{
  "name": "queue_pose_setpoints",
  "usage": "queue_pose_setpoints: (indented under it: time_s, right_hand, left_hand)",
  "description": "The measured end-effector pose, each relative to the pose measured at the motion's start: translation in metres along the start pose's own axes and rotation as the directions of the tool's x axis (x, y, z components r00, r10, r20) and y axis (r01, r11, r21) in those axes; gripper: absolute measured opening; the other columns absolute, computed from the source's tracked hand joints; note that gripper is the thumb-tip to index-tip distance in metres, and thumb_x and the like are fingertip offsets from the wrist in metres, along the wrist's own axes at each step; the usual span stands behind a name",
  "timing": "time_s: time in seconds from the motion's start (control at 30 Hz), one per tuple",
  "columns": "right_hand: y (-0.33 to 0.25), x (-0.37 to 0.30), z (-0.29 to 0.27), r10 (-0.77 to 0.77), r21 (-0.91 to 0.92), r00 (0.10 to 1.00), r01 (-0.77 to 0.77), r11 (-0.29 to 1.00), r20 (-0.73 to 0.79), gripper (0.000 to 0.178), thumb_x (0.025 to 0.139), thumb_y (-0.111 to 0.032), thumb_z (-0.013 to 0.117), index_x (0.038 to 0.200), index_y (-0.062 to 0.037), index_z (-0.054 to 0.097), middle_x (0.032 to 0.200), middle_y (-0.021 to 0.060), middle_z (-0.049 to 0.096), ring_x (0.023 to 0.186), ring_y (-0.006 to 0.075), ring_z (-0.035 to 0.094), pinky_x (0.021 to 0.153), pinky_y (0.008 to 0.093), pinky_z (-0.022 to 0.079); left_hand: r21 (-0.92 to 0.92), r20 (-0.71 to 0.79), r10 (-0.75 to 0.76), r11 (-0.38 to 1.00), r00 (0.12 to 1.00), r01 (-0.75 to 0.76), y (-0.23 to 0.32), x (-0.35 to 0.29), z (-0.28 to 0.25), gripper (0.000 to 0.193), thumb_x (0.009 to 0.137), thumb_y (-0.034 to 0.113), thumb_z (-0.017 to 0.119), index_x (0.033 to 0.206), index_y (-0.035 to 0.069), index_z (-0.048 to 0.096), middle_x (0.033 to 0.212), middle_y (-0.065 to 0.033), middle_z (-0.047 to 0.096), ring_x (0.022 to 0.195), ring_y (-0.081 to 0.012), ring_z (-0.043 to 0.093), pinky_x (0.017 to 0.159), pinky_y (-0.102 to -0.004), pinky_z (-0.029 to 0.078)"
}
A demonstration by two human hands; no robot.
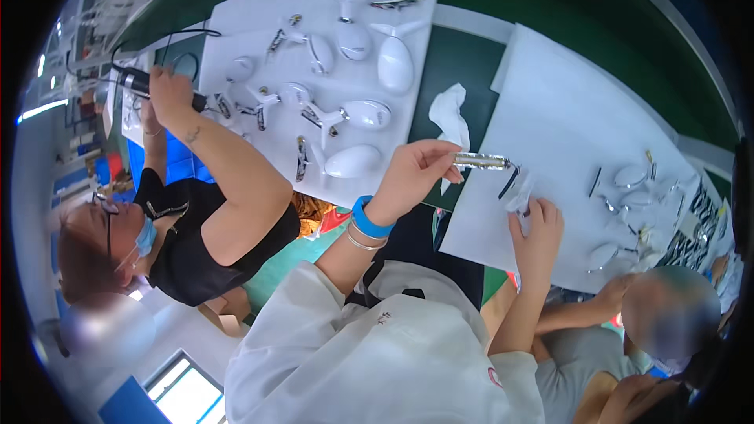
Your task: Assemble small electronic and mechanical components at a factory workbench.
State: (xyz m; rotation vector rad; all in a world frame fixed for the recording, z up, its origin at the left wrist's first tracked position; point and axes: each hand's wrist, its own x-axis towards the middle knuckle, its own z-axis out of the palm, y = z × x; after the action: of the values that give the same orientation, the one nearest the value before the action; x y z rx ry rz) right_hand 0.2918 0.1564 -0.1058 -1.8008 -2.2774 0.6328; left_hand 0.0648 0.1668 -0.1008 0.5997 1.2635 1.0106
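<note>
My left hand (418, 175) is closed, thumb and fingers pinching one end of a slim silvery strip-shaped part (485, 161). The part points right, over the edge of a white sheet (542, 102). My right hand (540, 229) is raised near the strip's far end, fingers bent around a small translucent whitish piece (520, 198). A short dark strip (509, 182) shows between the two; whether it touches either is unclear. Just beyond my left hand lies a crumpled white wipe (450, 114).
A white board (259, 35) at left bears several white rounded parts (395, 64) with stems. A co-worker there grips a black corded tool (135, 81). More white parts (631, 177) and a cluster of dark strips (689, 239) lie at right, beside another person (581, 357).
</note>
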Motion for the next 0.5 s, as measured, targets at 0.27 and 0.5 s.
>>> queue_pose_setpoints:
  time_s: [0.27, 0.5]
  right_hand:
    - [-0.021, 0.027, -0.018, -0.052, 0.132, 0.998, 0.054, 0.990, -0.020, 0.025, 0.066, -0.010, 0.064, 0.086, 0.0010, 0.054, 0.088, 0.0117, 0.051, 0.083, 0.0280, 0.048, 0.073, 0.0355, 0.038]
    - [-0.087, 0.090, -0.040, -0.262, 0.076, 0.960, 0.270, 0.960, -0.098, 0.025, 0.068, -0.014, 0.065, 0.085, 0.0014, 0.054, 0.085, 0.0126, 0.052, 0.078, 0.0274, 0.049, 0.069, 0.0339, 0.040]
  left_hand:
    - [-0.044, -0.133, 0.100, 0.993, 0.986, -0.107, 0.017, -0.021, -0.010, 0.021, 0.083, 0.002, 0.048, 0.101, -0.005, 0.054, 0.074, -0.0088, 0.060, 0.067, -0.0117, 0.057, 0.063, -0.0206, 0.045]
    - [-0.055, -0.405, 0.340, 0.917, 0.848, -0.394, 0.048, -0.033, -0.027, 0.019, 0.083, 0.002, 0.049, 0.100, -0.005, 0.053, 0.080, -0.0100, 0.060, 0.073, -0.0134, 0.059, 0.067, -0.0223, 0.047]
